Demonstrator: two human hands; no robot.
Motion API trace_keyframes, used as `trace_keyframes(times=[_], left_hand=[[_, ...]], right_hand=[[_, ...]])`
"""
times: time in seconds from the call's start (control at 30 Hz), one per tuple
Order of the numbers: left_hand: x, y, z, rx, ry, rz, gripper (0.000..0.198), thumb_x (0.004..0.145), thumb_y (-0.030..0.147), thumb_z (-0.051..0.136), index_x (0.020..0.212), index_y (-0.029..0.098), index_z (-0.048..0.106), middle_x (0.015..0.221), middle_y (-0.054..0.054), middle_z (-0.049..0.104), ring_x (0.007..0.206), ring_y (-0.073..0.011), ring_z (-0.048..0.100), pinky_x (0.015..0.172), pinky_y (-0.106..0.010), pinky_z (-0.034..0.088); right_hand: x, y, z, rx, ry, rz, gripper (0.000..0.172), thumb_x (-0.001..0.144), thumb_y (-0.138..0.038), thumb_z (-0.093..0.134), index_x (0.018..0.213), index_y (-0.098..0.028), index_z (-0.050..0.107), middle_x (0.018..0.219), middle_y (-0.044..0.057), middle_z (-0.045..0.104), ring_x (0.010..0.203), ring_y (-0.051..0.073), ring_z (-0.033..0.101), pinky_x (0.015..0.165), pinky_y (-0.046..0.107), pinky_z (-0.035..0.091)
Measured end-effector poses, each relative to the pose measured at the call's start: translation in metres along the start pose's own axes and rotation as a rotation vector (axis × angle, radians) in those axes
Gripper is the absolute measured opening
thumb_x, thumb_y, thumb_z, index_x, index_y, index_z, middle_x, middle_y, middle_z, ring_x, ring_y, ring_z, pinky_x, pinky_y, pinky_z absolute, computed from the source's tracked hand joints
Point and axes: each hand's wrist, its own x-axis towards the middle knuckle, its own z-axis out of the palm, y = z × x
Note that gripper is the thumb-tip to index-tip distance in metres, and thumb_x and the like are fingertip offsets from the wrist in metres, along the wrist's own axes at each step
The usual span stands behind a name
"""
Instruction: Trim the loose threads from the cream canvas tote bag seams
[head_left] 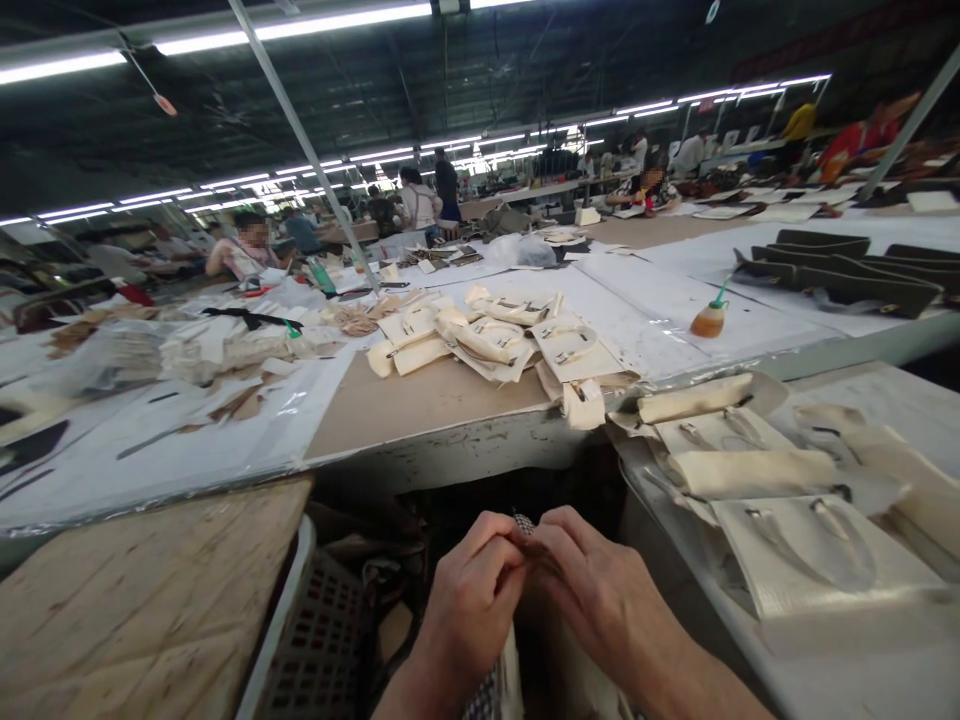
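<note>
My left hand [474, 590] and my right hand [596, 590] meet in front of my lap, fingers pinched together. Between the fingertips a bit of dark-and-white checked fabric [524, 522] pokes out. Cream material [510, 672] hangs below the hands, with more of the checked cloth beside it; the two look like parts of one bag piece, mostly hidden by my hands. To the right of my right hand, unfinished cream handbags [802, 550] with looped handles lie in a row on a side table.
A pile of cream handbags [495, 340] covers part of the worktable ahead. A bottle of amber liquid [709, 318] stands farther right, near dark bag pieces [840, 270]. At left are a plastic basket [319, 630] and a brown board [142, 600]. Several people work in the background.
</note>
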Motion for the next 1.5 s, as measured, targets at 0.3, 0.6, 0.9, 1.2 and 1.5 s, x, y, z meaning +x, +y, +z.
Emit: trace_keyframes(times=[0.3, 0.6, 0.9, 1.2, 1.5], left_hand=[[-0.001, 0.004, 0.001, -0.068, -0.004, -0.138, 0.021, 0.081, 0.002, 0.055, 0.068, 0.019, 0.056, 0.095, -0.003, 0.065, 0.085, -0.0146, 0.064, 0.071, -0.02, 0.052], [-0.008, 0.003, -0.005, -0.167, -0.062, -0.22, 0.015, 0.085, 0.01, 0.054, 0.074, 0.019, 0.058, 0.106, -0.005, 0.063, 0.093, -0.0171, 0.063, 0.077, -0.024, 0.051], [-0.013, 0.006, -0.011, -0.196, -0.079, -0.484, 0.021, 0.082, 0.015, 0.06, 0.102, 0.021, 0.058, 0.088, 0.0, 0.068, 0.079, -0.0178, 0.065, 0.071, -0.025, 0.051], [-0.011, -0.002, -0.015, -0.108, -0.173, -0.233, 0.016, 0.09, 0.011, 0.052, 0.093, 0.021, 0.064, 0.102, -0.002, 0.068, 0.094, -0.0158, 0.065, 0.084, -0.023, 0.049], [-0.009, -0.006, -0.016, 0.011, -0.212, -0.154, 0.017, 0.09, 0.01, 0.053, 0.091, 0.02, 0.067, 0.103, -0.004, 0.068, 0.088, -0.0148, 0.067, 0.079, -0.021, 0.051]], right_hand=[[0.012, 0.006, 0.001, -0.123, -0.02, -0.074, 0.015, 0.083, -0.004, 0.058, 0.087, -0.019, 0.059, 0.092, 0.002, 0.059, 0.077, 0.017, 0.058, 0.065, 0.026, 0.046], [0.011, 0.007, 0.006, 0.244, 0.039, 0.009, 0.02, 0.08, -0.001, 0.061, 0.077, -0.02, 0.064, 0.093, -0.001, 0.059, 0.079, 0.013, 0.059, 0.071, 0.022, 0.046], [0.009, 0.004, 0.011, 0.514, 0.114, 0.053, 0.02, 0.085, -0.005, 0.057, 0.073, -0.02, 0.062, 0.091, 0.0, 0.058, 0.08, 0.013, 0.062, 0.071, 0.022, 0.046], [0.006, 0.008, 0.016, 0.51, 0.184, -0.036, 0.021, 0.089, -0.005, 0.051, 0.078, -0.019, 0.063, 0.089, 0.003, 0.059, 0.082, 0.015, 0.061, 0.072, 0.023, 0.049], [0.007, 0.011, 0.006, 0.336, 0.01, -0.106, 0.022, 0.094, -0.008, 0.044, 0.086, -0.017, 0.061, 0.098, 0.006, 0.058, 0.085, 0.016, 0.06, 0.075, 0.026, 0.051]])
